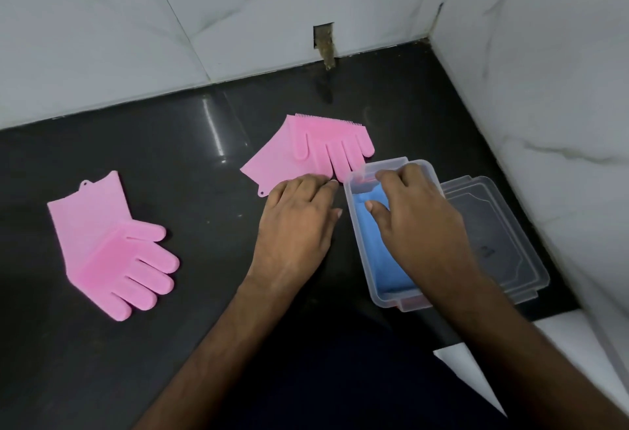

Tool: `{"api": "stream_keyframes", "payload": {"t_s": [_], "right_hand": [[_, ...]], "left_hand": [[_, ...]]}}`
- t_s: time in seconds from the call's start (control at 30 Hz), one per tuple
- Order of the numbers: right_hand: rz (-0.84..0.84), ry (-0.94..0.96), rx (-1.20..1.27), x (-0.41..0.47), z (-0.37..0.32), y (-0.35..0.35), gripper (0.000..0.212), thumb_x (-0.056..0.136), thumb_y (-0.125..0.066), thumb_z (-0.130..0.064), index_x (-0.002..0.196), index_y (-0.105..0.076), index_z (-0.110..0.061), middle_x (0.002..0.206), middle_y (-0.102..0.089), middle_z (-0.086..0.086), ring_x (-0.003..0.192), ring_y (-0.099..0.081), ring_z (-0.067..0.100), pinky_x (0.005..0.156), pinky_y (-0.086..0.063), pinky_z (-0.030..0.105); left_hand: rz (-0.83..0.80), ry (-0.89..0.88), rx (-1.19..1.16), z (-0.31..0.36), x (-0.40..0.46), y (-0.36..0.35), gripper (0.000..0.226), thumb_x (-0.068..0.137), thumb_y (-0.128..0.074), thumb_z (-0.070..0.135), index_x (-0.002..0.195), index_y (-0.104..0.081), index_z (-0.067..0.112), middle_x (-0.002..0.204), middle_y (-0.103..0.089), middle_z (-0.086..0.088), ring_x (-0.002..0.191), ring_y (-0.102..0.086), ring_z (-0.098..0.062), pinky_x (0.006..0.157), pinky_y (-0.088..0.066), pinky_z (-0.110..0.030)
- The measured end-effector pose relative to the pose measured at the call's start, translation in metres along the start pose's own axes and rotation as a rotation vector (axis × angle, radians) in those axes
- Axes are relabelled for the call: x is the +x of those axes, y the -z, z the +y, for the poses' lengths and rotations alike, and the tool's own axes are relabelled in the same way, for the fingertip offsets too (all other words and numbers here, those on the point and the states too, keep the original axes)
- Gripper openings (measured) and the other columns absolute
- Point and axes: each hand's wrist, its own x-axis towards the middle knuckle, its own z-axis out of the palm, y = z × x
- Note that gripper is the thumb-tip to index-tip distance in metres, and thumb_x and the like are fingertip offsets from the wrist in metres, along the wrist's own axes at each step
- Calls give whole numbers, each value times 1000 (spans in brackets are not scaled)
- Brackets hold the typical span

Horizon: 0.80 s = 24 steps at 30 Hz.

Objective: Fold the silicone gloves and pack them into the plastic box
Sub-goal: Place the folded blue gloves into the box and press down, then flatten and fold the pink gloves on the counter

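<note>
Right hand point(412, 205) is pressing blue gloves point(377, 242) into the plastic box point(360, 252), grip loosely apart; left hand point(296, 222) beside it, fingers spread, is holding nothing. Two pink gloves point(112, 246) are waiting unfolded, well left of the box.

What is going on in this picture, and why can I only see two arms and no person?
The camera sits on the person's head and looks down, so you see only their arms, just as they do. There is no machine here, only two bare hands.

They work on a shiny black counter in a corner of white walls. Two pink rubbery gloves lie on it: the flat pink glove far left, and the folded pink glove in the middle.

The left hand rests open on the counter, fingertips at the folded glove's edge. The right hand reaches into the clear plastic box and presses on something blue inside, probably a glove already packed. The box's clear lid lies just beside it.
</note>
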Motion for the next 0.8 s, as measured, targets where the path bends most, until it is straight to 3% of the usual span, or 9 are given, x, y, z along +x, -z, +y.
{"api": "stream_keyframes", "payload": {"t_s": [0.17, 0.3, 0.4, 0.53, 0.6, 0.7, 0.8], "right_hand": [[-10, 84, -11, 35, -1, -3, 40, 102, -52, -39, 137, -53, -19, 137, -49, 5, 118, -55, 20, 94, -48, 33], [-3, 130, 45, 87, -3, -3, 41, 101, -59, -31, 138, -57, -14, 138, -50, 8, 118, -56, 21, 94, -50, 33], [-36, 181, 0, 134, -4, -11, 45, 100, -60, -34, 140, -54, -16, 137, -52, 7, 119, -57, 21, 98, -51, 35], [-160, 210, -137, 184, -7, -32, 60, 91, -71, -37, 143, -48, -18, 140, -51, 7, 120, -57, 25, 97, -53, 42], [-242, 184, -195, 201, -7, -43, 69, 86, -77, -37, 144, -44, -17, 140, -51, 9, 121, -57, 27, 96, -53, 43], [-325, 125, -202, 216, -5, -51, 62, 84, -79, -38, 135, -51, -17, 125, -56, 8, 104, -62, 24, 82, -51, 37], [-312, 113, -137, 219, -9, -49, 43, 86, -77, -37, 121, -62, -18, 106, -58, 2, 87, -57, 18, 73, -45, 33]], "left_hand": [[-6, 104, -19, -17, 27, -11, 38, 95, -72, 25, 130, -69, 12, 134, -69, -7, 127, -62, -27, 110, -43, -45], [-50, 225, -90, -33, 53, -24, 37, 99, -68, 28, 133, -68, 14, 138, -67, -6, 129, -60, -26, 111, -39, -42], [-64, 329, -252, -44, 74, -36, 42, 101, -65, 29, 140, -63, 14, 144, -61, -3, 130, -57, -25, 110, -45, -41], [-45, 457, -493, -55, 94, -54, 49, 99, -68, 30, 145, -57, 15, 144, -55, 2, 128, -55, -15, 106, -42, -24], [-45, 486, -556, -59, 100, -62, 51, 98, -71, 29, 145, -56, 14, 142, -52, 2, 125, -55, -15, 106, -44, -26], [-27, 497, -622, -61, 103, -70, 51, 96, -74, 27, 143, -58, 14, 140, -49, 3, 122, -53, -16, 108, -47, -33], [-7, 487, -687, -64, 97, -73, 54, 95, -74, 36, 143, -56, 19, 138, -48, 10, 123, -52, -13, 105, -46, -27]]}}
